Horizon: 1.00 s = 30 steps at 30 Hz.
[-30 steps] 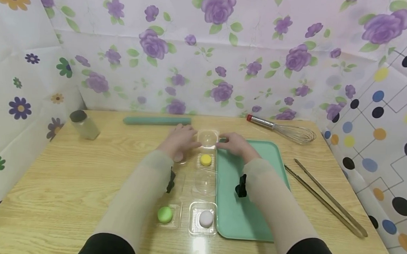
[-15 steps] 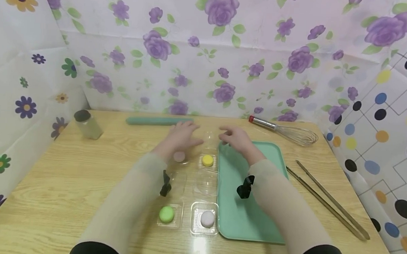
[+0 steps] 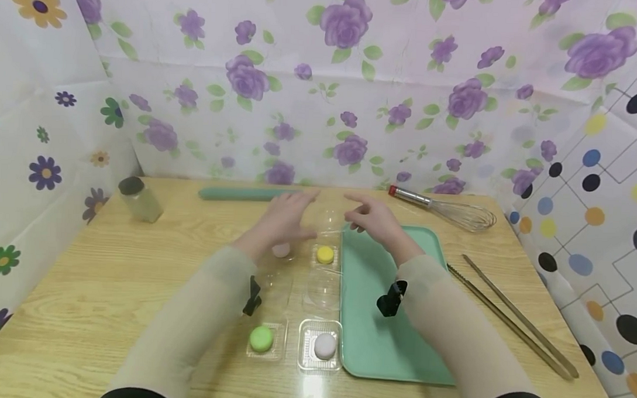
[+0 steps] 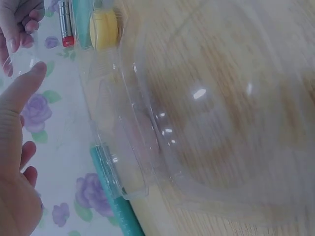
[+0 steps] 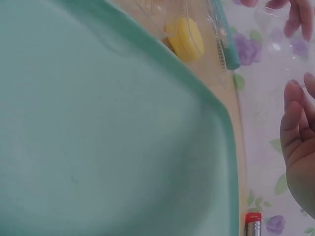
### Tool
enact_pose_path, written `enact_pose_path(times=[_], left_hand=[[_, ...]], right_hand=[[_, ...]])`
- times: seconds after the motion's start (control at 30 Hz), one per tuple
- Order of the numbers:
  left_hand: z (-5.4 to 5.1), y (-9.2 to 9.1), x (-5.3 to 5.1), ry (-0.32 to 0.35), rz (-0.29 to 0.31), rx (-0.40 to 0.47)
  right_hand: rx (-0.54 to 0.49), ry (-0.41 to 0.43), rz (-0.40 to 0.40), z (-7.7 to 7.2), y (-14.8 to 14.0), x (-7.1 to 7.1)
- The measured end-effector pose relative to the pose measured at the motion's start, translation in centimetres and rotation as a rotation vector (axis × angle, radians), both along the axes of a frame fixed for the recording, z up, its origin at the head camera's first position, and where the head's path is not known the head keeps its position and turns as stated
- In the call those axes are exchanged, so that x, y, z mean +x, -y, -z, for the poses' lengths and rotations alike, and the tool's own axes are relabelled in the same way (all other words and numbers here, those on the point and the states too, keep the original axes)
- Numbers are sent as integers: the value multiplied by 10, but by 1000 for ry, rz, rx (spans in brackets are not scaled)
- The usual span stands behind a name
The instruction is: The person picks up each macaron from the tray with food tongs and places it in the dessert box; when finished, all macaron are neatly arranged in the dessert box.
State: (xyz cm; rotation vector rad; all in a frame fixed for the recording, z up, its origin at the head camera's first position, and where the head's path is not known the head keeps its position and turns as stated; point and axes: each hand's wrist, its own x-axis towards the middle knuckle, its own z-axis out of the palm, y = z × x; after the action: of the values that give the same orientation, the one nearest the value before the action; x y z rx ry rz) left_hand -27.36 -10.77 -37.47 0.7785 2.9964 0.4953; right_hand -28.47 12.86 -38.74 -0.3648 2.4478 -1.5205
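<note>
A clear plastic lid (image 3: 329,218) sits between my hands, behind the yellow macaron (image 3: 325,255) in its clear box. My left hand (image 3: 283,224), fingers extended and thumb apart, is at the lid's left side. On the right, my right hand (image 3: 371,219) has its index finger straight and its other fingers bent, near the lid's right edge over the tray. In the right wrist view the lid (image 5: 283,51) shows between both hands' fingertips; contact is hard to tell. A pale pink macaron (image 3: 281,250) is partly covered by my left hand.
Nearer me are a green macaron (image 3: 261,339) and a pale lilac macaron (image 3: 325,345) in open clear boxes. A green tray (image 3: 382,342) adjoins them. Tongs (image 3: 520,317) and a whisk (image 3: 444,209) lie right; a teal stick (image 3: 239,194) and a jar (image 3: 140,200) stand behind left.
My hands have moved slightly apart from the lid's sides, and their fingers have straightened somewhat. The lid looks fainter and narrower than a second ago. The macarons stay in place.
</note>
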Motion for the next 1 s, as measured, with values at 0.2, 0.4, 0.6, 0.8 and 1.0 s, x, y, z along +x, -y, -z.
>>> enact_pose_path(times=[0.2,0.4,0.6,0.8,1.0], left_hand=[[-2,-1,3,-77,14,-51],[-3,-3,5,-137,39,-51],[-5,0,4,-179,30,-35],[-4,2,5,-222,54,-35],[-2,0,9,-310,131,-65]], right_hand=[[-34,0,3,-3,2,4],[-59,-18,20,-3,1,7],[-176,59,-18,-3,-2,9],[-287,320,-82,-7,-4,11],[-317,482,-123,-11,-1,12]])
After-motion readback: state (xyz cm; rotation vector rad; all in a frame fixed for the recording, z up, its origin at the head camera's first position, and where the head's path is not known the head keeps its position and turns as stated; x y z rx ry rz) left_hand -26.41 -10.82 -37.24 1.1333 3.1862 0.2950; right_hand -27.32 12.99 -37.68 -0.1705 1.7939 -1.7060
